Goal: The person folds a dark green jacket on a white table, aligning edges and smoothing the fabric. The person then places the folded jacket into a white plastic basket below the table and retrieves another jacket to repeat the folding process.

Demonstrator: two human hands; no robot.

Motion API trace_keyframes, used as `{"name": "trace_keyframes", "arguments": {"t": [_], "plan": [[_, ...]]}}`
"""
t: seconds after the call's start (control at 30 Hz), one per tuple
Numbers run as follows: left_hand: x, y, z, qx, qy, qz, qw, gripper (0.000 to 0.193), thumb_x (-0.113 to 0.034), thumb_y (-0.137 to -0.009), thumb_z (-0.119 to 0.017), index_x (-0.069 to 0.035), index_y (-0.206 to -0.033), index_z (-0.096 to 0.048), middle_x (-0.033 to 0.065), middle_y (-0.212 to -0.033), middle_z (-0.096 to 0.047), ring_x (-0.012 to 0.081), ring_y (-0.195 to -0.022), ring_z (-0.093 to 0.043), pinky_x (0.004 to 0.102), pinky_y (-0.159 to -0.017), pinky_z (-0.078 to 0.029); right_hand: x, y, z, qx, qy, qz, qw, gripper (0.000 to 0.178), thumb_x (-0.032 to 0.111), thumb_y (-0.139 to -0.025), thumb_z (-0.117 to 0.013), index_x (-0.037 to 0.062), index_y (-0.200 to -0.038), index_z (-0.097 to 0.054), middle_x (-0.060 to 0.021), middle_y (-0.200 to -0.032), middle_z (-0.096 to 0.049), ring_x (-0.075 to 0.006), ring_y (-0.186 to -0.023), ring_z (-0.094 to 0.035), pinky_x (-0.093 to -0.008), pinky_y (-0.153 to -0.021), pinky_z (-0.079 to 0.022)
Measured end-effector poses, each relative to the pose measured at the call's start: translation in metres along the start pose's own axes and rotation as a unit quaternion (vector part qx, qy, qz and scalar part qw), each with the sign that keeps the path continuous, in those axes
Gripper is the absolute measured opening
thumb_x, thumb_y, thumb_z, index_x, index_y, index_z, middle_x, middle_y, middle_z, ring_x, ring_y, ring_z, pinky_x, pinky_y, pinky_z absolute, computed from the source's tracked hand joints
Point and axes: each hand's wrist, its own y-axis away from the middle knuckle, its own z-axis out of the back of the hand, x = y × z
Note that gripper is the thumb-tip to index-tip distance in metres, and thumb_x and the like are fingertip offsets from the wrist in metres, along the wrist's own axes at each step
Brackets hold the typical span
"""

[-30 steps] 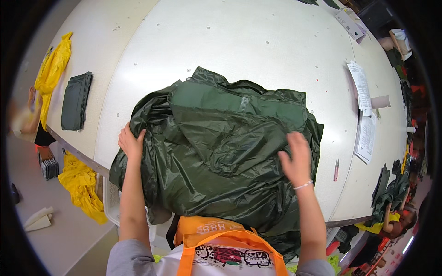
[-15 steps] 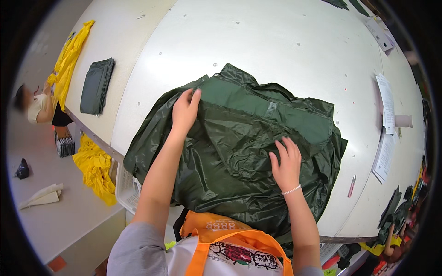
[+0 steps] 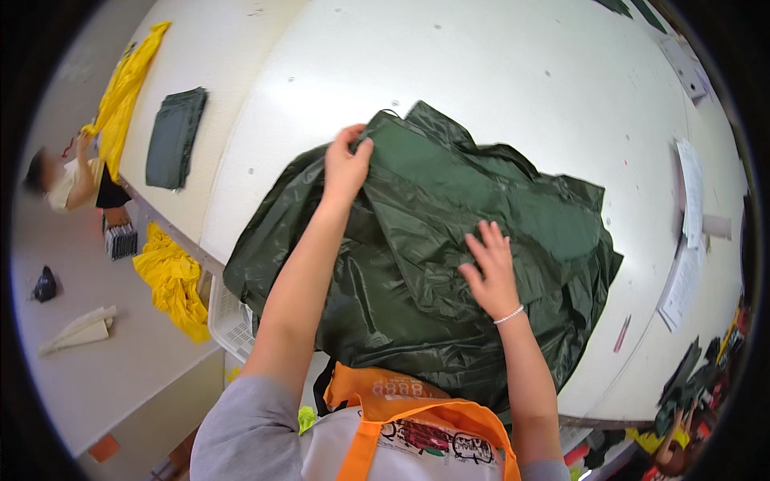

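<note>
A dark green, glossy waterproof garment lies spread and wrinkled on the white table in front of me. Along its far part runs a smoother, matte green panel. At the panel's upper left corner, my left hand pinches the fabric edge, thumb on top and the other fingers curled over it. My right hand, a beaded bracelet on its wrist, rests on the crumpled middle of the garment with fingers spread. The garment's near edge hangs toward my orange apron.
A folded dark green stack and yellow fabric lie at the left, near another person. A white basket is below the table edge. On the right are a pen, paper sheets and a cardboard tube.
My left hand has moved slightly away from me with the panel corner, and the panel lies smoother. My right hand has slid left over the fabric. The view has shifted a little.
</note>
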Motion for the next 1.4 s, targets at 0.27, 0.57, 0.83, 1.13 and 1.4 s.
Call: {"name": "trace_keyframes", "arguments": {"t": [0.27,0.57,0.83,1.13,1.4], "plan": [[-0.027,0.075,0.024,-0.019,0.006,0.159,0.987,0.054,-0.016,-0.079,-0.074,0.007,-0.123,-0.052,-0.0001,-0.077,-0.057,0.0058,-0.058,-0.047,0.0198,-0.059,-0.043,-0.047,0.075,0.015,-0.462,-0.353,-0.324,0.747,0.044,0.007,-0.089,-0.061,-0.001,-0.129,-0.045,-0.011,-0.122,-0.052,-0.0188,-0.111,-0.049,-0.0312,-0.096,-0.04],[-0.092,0.078,-0.031,0.008,0.172,-0.001,0.985,0.027,-0.001,-0.083,-0.062,0.0,-0.11,-0.063,-0.0031,-0.078,-0.062,0.0054,-0.064,-0.053,0.021,-0.06,-0.044,-0.022,0.013,0.052,-0.406,-0.173,-0.161,0.883,0.043,0.0,-0.078,-0.064,0.0035,-0.12,-0.057,-0.0082,-0.107,-0.062,-0.0214,-0.091,-0.06,-0.032,-0.082,-0.049],[-0.052,0.134,-0.108,0.309,-0.206,-0.36,0.856,0.037,-0.01,-0.073,-0.065,-0.011,-0.109,-0.066,0.0053,-0.072,-0.053,0.0241,-0.068,-0.06,0.0363,-0.057,-0.049,-0.02,0.021,0.035,-0.016,0.122,-0.007,0.992,0.036,0.013,-0.074,-0.065,0.0106,-0.11,-0.063,-0.0081,-0.081,-0.053,-0.0261,-0.076,-0.059,-0.0368,-0.064,-0.049],[-0.026,0.118,-0.097,0.349,-0.187,-0.406,0.824,0.041,-0.012,-0.074,-0.067,-0.011,-0.114,-0.063,0.0054,-0.073,-0.05,0.0226,-0.067,-0.056,0.0345,-0.057,-0.048,0.032,0.059,0.043,0.024,0.17,0.093,0.981,0.062,0.041,-0.071,-0.073,0.0066,-0.12,-0.057,-0.0134,-0.12,-0.053,-0.0321,-0.113,-0.049,-0.0441,-0.096,-0.039],[-0.053,0.081,-0.079,0.501,0.01,0.113,0.858,0.039,-0.03,-0.093,-0.048,-0.003,-0.117,-0.062,0.0127,-0.092,-0.063,0.0217,-0.092,-0.059,0.0341,-0.085,-0.045,-0.015,0.001,0.022,-0.001,0.023,-0.306,0.952,0.037,0.034,-0.083,-0.06,-0.0008,-0.071,-0.066,-0.0241,-0.075,-0.062,-0.043,-0.073,-0.06,-0.0476,-0.069,-0.049]]}}
